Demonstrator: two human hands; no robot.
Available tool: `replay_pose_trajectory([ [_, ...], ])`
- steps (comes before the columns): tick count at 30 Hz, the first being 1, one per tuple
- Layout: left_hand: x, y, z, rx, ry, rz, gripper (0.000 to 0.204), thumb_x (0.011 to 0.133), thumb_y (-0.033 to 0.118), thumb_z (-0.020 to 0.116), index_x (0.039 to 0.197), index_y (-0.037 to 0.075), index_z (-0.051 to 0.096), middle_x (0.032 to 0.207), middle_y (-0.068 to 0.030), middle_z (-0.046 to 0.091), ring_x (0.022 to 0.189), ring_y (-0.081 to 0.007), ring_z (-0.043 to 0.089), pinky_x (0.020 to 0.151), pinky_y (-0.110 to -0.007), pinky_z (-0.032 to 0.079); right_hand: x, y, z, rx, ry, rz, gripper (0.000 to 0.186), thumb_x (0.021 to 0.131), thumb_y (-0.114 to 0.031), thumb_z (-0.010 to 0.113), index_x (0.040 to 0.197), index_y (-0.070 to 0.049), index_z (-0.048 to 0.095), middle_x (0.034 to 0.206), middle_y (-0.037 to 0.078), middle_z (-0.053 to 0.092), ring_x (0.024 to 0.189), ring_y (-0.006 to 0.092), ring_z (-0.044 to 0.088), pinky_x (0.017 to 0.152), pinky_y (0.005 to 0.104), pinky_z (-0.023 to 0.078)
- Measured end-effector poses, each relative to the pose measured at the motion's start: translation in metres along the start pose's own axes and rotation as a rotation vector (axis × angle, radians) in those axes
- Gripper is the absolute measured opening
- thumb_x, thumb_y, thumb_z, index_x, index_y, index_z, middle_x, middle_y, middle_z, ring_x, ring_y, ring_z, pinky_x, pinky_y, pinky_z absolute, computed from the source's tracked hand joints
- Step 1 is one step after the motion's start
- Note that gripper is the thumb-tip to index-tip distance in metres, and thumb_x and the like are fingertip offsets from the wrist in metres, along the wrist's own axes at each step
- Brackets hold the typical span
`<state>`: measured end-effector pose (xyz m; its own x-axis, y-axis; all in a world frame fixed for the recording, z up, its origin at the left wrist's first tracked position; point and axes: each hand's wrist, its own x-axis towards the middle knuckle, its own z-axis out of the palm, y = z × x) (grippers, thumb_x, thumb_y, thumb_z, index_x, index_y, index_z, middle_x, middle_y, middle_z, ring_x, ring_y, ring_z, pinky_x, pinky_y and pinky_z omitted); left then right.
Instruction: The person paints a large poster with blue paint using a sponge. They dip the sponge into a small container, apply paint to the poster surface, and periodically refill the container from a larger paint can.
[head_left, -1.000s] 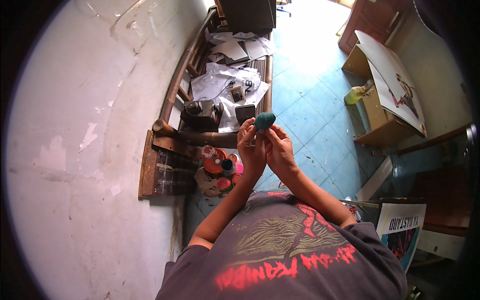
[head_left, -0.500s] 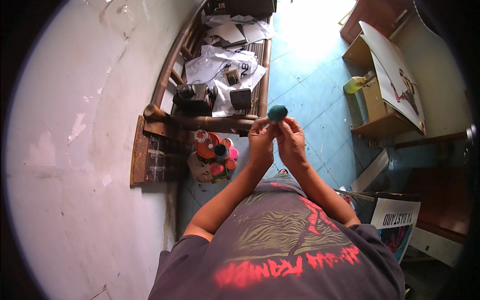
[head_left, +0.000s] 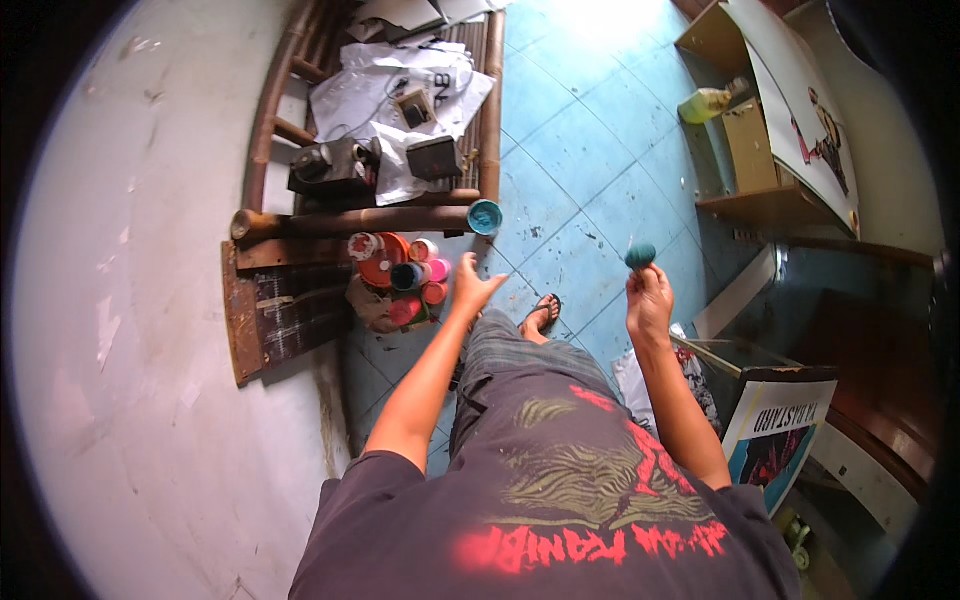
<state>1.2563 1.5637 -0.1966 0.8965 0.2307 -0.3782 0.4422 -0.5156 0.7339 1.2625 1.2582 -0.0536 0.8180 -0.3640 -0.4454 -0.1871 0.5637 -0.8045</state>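
My right hand [head_left: 650,300] is raised over the floor on the right, its fingertips closed round a dark teal rounded lump [head_left: 640,257]; I cannot make out its exact kind. My left hand [head_left: 477,290] is apart from it, with thumb and fingers spread and nothing in them. Just beyond the left hand, a round teal paint-smeared pot or lid [head_left: 485,217] rests at the corner of the bamboo bench [head_left: 370,222]. Left of that hand, below the bench end, stands a cluster of paint pots [head_left: 407,277] in red, pink and dark blue.
On the bench lie white plastic sheets [head_left: 390,85] and a black device [head_left: 335,167]. A yellowish bottle [head_left: 705,105] stands by an open wooden cabinet [head_left: 780,205] at the right. A framed picture [head_left: 780,430] is near my right elbow. The wall [head_left: 130,300] runs along the left.
My hands have parted. The right has carried the teal lump to the right; the left has let go and moved left, opening. The view has shifted, showing my sandalled foot.
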Motion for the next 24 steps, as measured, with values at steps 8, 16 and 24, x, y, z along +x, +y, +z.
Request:
replay_pose_trajectory([
  [8, 0.114, -0.047, 0.034, 0.492, -0.045, 0.105, 0.126, 0.060, 0.039, 0.089, 0.152, 0.001, 0.013, 0.153, -0.0218, 0.029, 0.141, -0.0381, 0.029, 0.116, -0.045, 0.027, -0.032, 0.036, -0.136, -0.199, 0.420, 0.119, 0.018, 0.093, -0.006, 0.060, 0.110, -0.006, 0.055, 0.091, 0.000, 0.059, 0.078, 0.0100, 0.056, 0.072, 0.0250, 0.047],
  [16, 0.175, -0.048, 0.065, 0.656, -0.038, 0.259, 0.127, 0.054, 0.042, 0.092, 0.152, 0.006, 0.018, 0.148, -0.0190, 0.035, 0.133, -0.0383, 0.039, 0.107, -0.046, 0.038, -0.093, 0.078, -0.144, -0.263, 0.726, 0.202, 0.015, 0.094, -0.006, 0.059, 0.107, -0.006, 0.053, 0.091, 0.001, 0.057, 0.078, 0.0097, 0.055, 0.072, 0.0239, 0.046],
  [24, 0.198, -0.064, 0.070, 0.693, -0.042, 0.420, 0.105, 0.054, 0.045, 0.090, 0.136, 0.002, 0.041, 0.131, -0.0195, 0.048, 0.124, -0.0364, 0.046, 0.103, -0.047, 0.040, -0.121, 0.104, -0.125, -0.191, 0.872, 0.167, 0.025, 0.091, -0.005, 0.063, 0.113, 0.000, 0.054, 0.093, 0.005, 0.060, 0.079, 0.0117, 0.057, 0.067, 0.0254, 0.048],
])
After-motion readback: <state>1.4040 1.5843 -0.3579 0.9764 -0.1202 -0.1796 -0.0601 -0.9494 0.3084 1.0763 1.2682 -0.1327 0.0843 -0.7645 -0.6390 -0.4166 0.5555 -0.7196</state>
